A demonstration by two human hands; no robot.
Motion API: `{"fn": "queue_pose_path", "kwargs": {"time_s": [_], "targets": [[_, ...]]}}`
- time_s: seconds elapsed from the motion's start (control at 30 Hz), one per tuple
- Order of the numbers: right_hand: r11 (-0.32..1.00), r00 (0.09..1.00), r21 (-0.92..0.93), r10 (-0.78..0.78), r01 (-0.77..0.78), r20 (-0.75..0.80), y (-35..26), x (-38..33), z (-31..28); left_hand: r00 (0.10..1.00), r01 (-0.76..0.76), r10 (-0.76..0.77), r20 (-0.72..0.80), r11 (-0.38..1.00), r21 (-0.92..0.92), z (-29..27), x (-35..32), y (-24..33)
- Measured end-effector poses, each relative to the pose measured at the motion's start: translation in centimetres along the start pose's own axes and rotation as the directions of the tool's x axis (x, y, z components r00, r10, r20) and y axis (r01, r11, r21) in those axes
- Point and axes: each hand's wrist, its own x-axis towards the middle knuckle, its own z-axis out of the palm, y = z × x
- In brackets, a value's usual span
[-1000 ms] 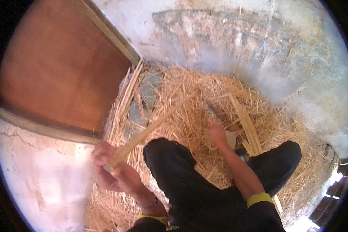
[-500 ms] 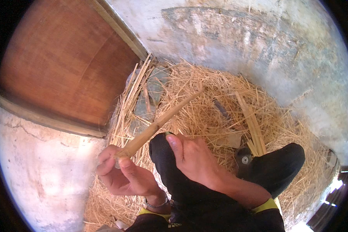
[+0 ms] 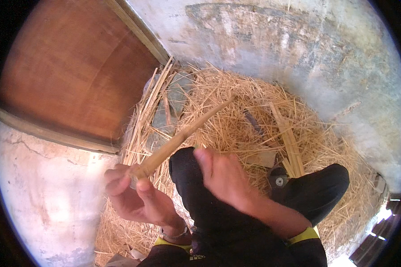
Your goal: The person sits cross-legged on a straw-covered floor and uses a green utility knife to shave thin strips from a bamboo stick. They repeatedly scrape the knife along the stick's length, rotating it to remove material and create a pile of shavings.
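Observation:
My left hand (image 3: 140,196) pinches the thick near end of a long, tan split bamboo piece (image 3: 182,137) between thumb and fingers. From there the bamboo slants up and away to the right, thinning toward a tip over the straw. My right hand (image 3: 225,178) is closed beside my raised, dark-trousered knee (image 3: 182,162), to the right of the bamboo and apart from it. Motion blurs its fingers. A small green bit shows at its thumb, but what it grips is hidden.
Straw and shavings (image 3: 236,82) cover the floor. Split bamboo strips (image 3: 287,138) lie ahead right, near a dark flat piece (image 3: 253,121). Thin bamboo sticks (image 3: 142,111) lean beside a brown door panel (image 3: 75,75). A stained wall (image 3: 298,49) curves behind.
My right hand has shifted slightly and is now more blurred. My left hand still holds the bamboo, a little lower left in view. The whole view has shifted slightly.

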Motion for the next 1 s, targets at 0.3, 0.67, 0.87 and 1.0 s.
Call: {"fn": "queue_pose_path", "kwargs": {"time_s": [0.3, 0.67, 0.87, 1.0], "targets": [[0.991, 0.98, -0.034, 0.136, -0.133, 0.148, -0.1, 0.1, -0.6, 0.999, -0.015, 0.014, 0.034, 1.0, 0.018, -0.1, 0.1, -0.2], [0.941, 0.93, -0.142, 0.328, -0.306, 0.166, 3.5, 1.7, -0.3, 0.999, 0.032, -0.034, 0.042, 0.999, 0.04, -0.8, 0.2, -0.9], [0.978, 0.966, 0.024, 0.2, -0.207, 0.164, 1.2, 1.5, -0.1, 0.999, 0.035, -0.035, 0.018, 0.999, 0.01, -0.4, -0.2, -0.7], [0.945, 0.927, -0.103, 0.325, -0.311, 0.188, 4.6, 3.2, 0.6, 0.996, 0.088, -0.088, -0.007, 0.996, 0.026, -1.0, 0.8, -1.4]]}}
